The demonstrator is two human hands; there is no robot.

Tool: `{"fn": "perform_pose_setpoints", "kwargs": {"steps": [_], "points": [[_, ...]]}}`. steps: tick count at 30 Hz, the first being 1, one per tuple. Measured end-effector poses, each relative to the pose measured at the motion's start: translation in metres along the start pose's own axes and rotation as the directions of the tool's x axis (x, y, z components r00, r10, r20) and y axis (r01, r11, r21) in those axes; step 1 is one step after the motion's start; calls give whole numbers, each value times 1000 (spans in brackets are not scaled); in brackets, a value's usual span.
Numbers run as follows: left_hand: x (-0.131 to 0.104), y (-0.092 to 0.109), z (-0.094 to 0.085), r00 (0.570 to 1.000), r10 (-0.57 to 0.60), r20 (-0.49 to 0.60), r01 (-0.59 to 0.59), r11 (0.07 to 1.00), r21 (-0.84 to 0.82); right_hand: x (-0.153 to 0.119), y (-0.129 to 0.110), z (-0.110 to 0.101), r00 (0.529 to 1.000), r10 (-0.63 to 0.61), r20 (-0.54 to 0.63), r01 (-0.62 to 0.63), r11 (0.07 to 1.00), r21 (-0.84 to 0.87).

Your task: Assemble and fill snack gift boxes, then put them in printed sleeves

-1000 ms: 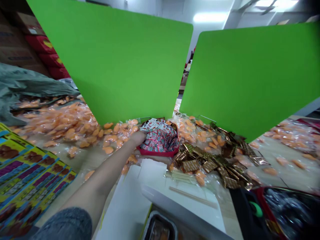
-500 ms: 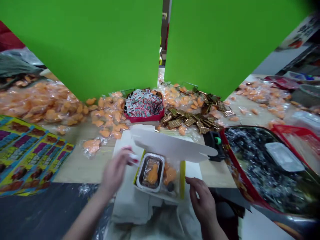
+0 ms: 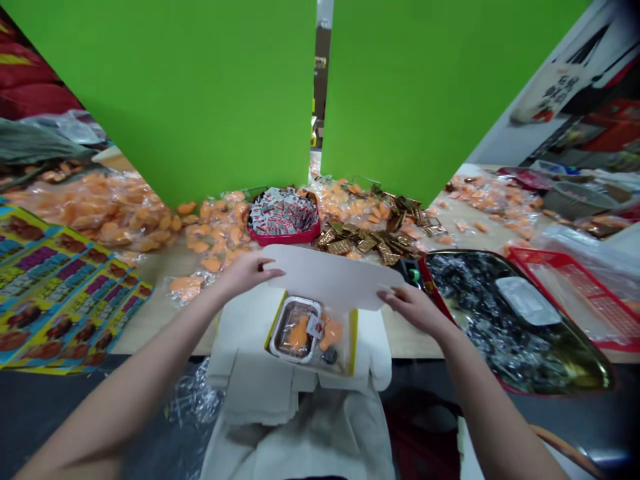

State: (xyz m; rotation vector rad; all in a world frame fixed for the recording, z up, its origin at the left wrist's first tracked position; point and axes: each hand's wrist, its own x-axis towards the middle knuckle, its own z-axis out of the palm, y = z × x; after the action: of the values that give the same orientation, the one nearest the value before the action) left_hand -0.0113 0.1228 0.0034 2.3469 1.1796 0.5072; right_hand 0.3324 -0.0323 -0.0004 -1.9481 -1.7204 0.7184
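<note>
A shallow box [image 3: 353, 343] with yellow side edges lies in front of me, its white lid [image 3: 330, 277] standing up along the far side. My left hand [image 3: 250, 272] is closed on the lid's left end, and my right hand [image 3: 411, 305] pinches its right corner. Inside the box, a foil tray [image 3: 277, 347] sits on the left with a wrapped orange drumstick-shaped piece [image 3: 299, 333] in it. Beside the tray are another orange piece [image 3: 331, 332] and a small dark round thing [image 3: 329, 357]. One small white-and-red packet [image 3: 314, 326] rests at the tray's right rim.
White flat cartons [image 3: 260, 387] lie beneath the box. Behind stand a red tub of packets [image 3: 285, 238] and gold-wrapped packets [image 3: 367, 241]. A large tray [image 3: 583, 363] of clear-wrapped dark pieces and a red basket [image 3: 607, 303] are at right, printed yellow-blue cartons [image 3: 65, 293] at left.
The small packet has left my left hand and now lies by the foil tray. Both hands have moved up and taken hold of the lid's two ends.
</note>
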Motion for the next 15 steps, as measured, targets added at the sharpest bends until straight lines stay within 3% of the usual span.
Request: {"fn": "perform_pose_setpoints", "kwargs": {"steps": [1,3,6,9,12,15], "points": [[6,3,0,998,-2,70,2,1000,0,5,-11,2,997,-2,71,0,999,32],[5,16,8,997,-32,65,32,999,12,5,-33,16,995,27,93,-33,998,62],[-27,33,31,996,-65,55,64,998,8,-20,-46,54,993,6,-117,-3,1000,30],[-83,30,55,996,2,92,0,1000,-25,-59,-23,92,936,-179,-302,181,983,-23],[-134,2,78,984,132,115,-135,991,14,-96,17,120,912,-335,-237,312,941,-130],[-158,-24,98,950,261,172,-282,953,109,-118,44,138,892,-424,-155,378,889,-258]]}}
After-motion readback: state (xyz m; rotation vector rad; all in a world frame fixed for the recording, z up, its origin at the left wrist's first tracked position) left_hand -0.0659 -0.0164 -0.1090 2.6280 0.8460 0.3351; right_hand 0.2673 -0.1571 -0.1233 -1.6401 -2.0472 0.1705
